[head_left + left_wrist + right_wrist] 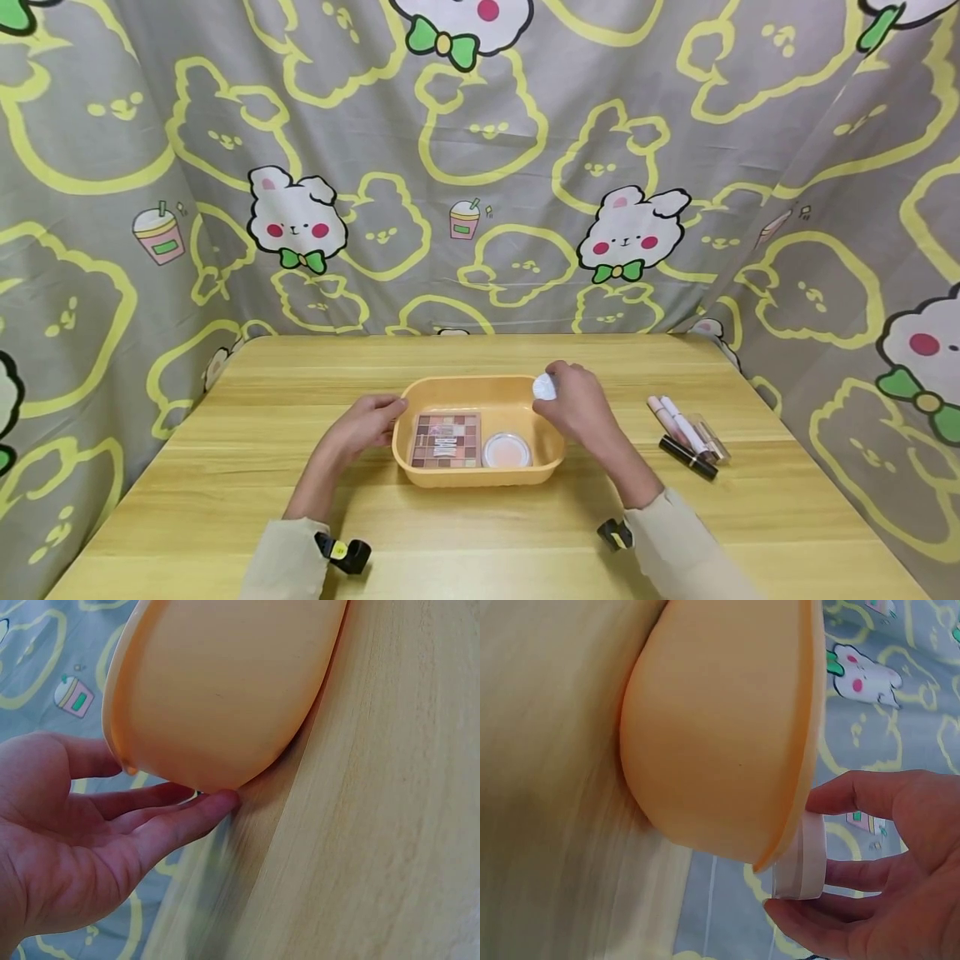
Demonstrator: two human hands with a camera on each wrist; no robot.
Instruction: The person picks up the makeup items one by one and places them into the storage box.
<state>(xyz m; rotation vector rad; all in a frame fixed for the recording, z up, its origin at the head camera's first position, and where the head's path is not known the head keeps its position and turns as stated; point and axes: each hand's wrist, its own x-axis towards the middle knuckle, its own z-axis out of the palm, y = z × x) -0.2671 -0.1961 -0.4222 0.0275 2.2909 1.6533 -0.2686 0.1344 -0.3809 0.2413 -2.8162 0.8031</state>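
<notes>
A yellow-orange plastic basin (pixel 480 477) rests on the table. Inside, an eyeshadow palette (pixel 446 440) lies at the left beside a round compact (pixel 507 451) with a clear rim and a pale peach middle. My left hand (pixel 366 423) holds the basin's left end, thumb at the rim and fingers against the outer wall lower down, as the left wrist view shows. At the opposite end, my right hand (pixel 581 404) pinches a small round white case (pixel 801 859) between thumb and fingers. The case is on edge, right at the basin's rim.
To the right of the basin lie several slim cosmetic tubes: a pink-and-white tube (pixel 675 421), a white tube (pixel 684 427), a clear tube (pixel 712 440) and a black tube (pixel 687 457). The wooden table (pixel 480 550) ends at a patterned curtain (pixel 480 275).
</notes>
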